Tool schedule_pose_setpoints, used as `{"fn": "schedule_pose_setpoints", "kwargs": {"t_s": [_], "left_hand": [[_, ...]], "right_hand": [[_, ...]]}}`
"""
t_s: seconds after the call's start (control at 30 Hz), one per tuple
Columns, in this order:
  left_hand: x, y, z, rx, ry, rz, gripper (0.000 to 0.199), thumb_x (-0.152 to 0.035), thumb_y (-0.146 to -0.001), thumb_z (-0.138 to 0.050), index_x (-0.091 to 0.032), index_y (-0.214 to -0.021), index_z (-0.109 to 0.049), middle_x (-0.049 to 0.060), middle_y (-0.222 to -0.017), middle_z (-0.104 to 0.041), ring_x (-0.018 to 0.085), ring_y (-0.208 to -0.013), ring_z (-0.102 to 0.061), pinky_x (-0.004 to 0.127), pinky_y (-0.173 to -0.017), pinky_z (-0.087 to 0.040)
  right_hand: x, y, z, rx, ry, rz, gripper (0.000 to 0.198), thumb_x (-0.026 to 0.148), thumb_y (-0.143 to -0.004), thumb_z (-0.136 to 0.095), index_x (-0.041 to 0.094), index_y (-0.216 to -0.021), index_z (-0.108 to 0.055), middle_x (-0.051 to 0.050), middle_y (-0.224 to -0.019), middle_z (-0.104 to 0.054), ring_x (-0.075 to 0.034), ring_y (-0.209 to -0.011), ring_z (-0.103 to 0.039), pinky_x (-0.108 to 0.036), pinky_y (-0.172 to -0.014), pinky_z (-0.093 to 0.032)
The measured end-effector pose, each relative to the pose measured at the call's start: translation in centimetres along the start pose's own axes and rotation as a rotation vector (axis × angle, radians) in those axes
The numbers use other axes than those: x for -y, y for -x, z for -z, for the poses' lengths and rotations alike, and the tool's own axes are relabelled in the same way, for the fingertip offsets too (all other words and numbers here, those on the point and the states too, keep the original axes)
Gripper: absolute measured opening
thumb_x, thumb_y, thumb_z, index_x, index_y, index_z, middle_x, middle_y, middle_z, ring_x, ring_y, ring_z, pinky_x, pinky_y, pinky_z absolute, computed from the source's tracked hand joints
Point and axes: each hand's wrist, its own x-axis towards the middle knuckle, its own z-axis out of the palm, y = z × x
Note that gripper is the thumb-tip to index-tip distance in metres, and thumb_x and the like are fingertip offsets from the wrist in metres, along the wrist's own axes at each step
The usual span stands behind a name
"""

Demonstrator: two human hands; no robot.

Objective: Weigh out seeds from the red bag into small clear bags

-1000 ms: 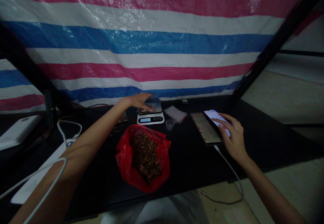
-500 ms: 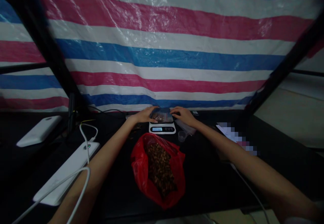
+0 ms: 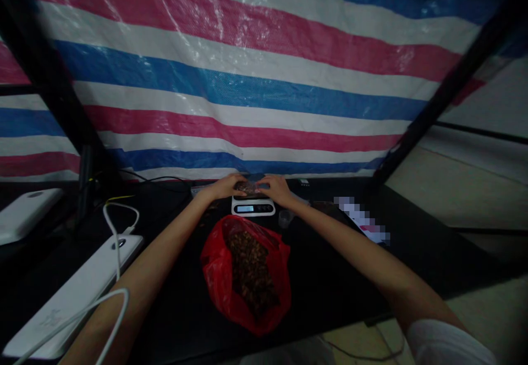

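A white kitchen scale (image 3: 269, 214) with a lit display stands at the back of the black table. On its platform lies a small clear plastic bag (image 3: 246, 188) with brown bits in it. My left hand (image 3: 226, 187) grips the bag's left side with fingers and thumb. Its right upper edge is pinched by my right hand (image 3: 275, 190). In front of the scale, a red plastic bag (image 3: 214, 288) gapes, full of brown dried pieces (image 3: 252, 266). A small clear cup (image 3: 284, 219) sits right of the scale, below my right wrist.
White power banks (image 3: 78, 299) (image 3: 28, 211) lie on the left, one with a white cable (image 3: 124, 310) crossing over my left forearm. A printed paper (image 3: 361, 222) lies at the right. Behind the table hangs a striped tarp (image 3: 247, 90) between black frame bars.
My right hand has moved inward from the scale's right side onto the small bag. My left fingers have closed further over it. The camera view has turned slightly.
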Motion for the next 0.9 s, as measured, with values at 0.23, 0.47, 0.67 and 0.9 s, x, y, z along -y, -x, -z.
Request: {"fn": "schedule_pose_setpoints", "kwargs": {"t_s": [0.23, 0.47, 0.67, 0.9], "left_hand": [[0.1, 0.0, -0.1, -0.013, -0.014, 0.006, 0.051, -0.035, -0.073, -0.066, -0.01, -0.115, -0.057, 0.015, -0.12, -0.059, 0.025, -0.11, -0.054, 0.034, -0.096, -0.038], [0.9, 0.0, -0.5, -0.033, -0.021, 0.027, 0.052, -0.037, -0.073, -0.066, -0.014, -0.117, -0.057, 0.013, -0.122, -0.057, 0.025, -0.114, -0.051, 0.034, -0.099, -0.036], [1.0, -0.1, -0.3, -0.011, -0.01, -0.012, 0.049, -0.035, -0.073, -0.065, -0.012, -0.116, -0.057, 0.013, -0.119, -0.059, 0.023, -0.111, -0.053, 0.032, -0.097, -0.037], [1.2, -0.2, -0.5, -0.026, -0.021, -0.002, 0.048, -0.034, -0.073, -0.065, -0.012, -0.115, -0.057, 0.013, -0.118, -0.06, 0.023, -0.108, -0.055, 0.034, -0.095, -0.039]], "right_hand": [[1.7, 0.6, -1.2, -0.026, 0.037, -0.123, 0.018, 0.032, -0.082, -0.058, 0.024, -0.095, -0.067, -0.005, -0.103, -0.065, -0.024, -0.099, -0.055, -0.036, -0.079, -0.035], [2.2, 0.8, -1.6, -0.036, 0.043, -0.104, 0.017, 0.032, -0.084, -0.054, 0.022, -0.094, -0.064, -0.005, -0.103, -0.065, -0.024, -0.101, -0.052, -0.036, -0.079, -0.032], [2.2, 0.8, -1.4, -0.027, 0.052, -0.043, 0.018, 0.035, -0.082, -0.057, 0.024, -0.094, -0.066, -0.005, -0.104, -0.066, -0.025, -0.101, -0.052, -0.038, -0.082, -0.03], [2.5, 0.3, -0.7, -0.007, 0.023, -0.036, 0.016, 0.033, -0.081, -0.059, 0.02, -0.088, -0.066, -0.005, -0.096, -0.068, -0.023, -0.093, -0.058, -0.035, -0.08, -0.033]]}}
